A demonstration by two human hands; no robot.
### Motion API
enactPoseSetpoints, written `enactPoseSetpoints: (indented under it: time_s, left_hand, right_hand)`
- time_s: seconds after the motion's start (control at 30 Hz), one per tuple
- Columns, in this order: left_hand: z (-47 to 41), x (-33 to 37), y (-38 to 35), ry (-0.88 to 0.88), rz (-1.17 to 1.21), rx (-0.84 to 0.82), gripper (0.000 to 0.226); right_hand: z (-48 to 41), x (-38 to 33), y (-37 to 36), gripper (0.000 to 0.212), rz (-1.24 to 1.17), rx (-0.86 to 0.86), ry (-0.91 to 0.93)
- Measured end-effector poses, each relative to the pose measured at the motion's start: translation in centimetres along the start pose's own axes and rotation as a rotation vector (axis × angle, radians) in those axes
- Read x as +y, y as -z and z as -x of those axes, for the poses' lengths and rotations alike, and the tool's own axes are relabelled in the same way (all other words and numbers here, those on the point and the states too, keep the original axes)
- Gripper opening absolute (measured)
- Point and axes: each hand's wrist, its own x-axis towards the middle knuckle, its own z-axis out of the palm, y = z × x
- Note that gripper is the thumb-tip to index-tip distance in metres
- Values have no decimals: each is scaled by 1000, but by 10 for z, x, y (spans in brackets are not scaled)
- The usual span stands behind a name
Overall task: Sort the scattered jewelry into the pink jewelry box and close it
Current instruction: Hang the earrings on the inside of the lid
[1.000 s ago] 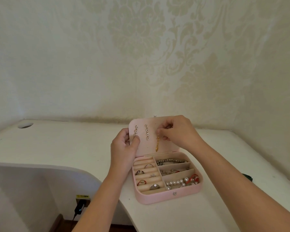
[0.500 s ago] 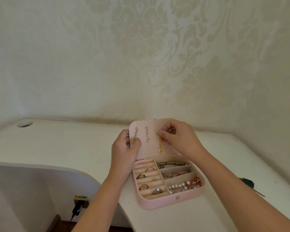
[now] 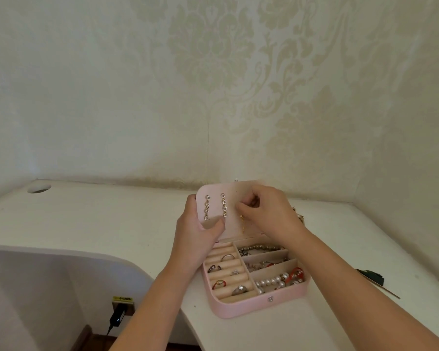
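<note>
Pinching gold earring (image 3: pixel 242 223) at its top, right hand (image 3: pixel 266 214); it hangs straight down the lid (image 3: pixel 214 192) below my grip. My left hand (image 3: pixel 195 239) grips lid's left edge.

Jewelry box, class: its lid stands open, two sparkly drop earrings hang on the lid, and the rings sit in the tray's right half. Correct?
Only the side is wrong: the head view shows the rings in the left half of the jewelry box. The lid stands open, with two drop earrings on it.
</note>
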Motion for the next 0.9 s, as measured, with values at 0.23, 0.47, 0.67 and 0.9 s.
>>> enactPoseSetpoints:
  time_s: [0.23, 0.47, 0.67, 0.9]
  left_hand:
    - [0, 0, 1, -19, -22, -17, 37]
    - [2, 1, -1, -30, -12, -35, 38]
    - [2, -1, -1, -28, -18, -38, 39]
    - [3, -1, -2, -35, -10, -60, 42]
  right_hand:
    - [-2, -1, 4, 13, -112, 17, -55]
    - [-6, -2, 15, 12, -50, -63, -21]
    - [-7, -8, 15, 33, 282, 63, 62]
    - [-11, -14, 34, 66, 201, -92, 29]
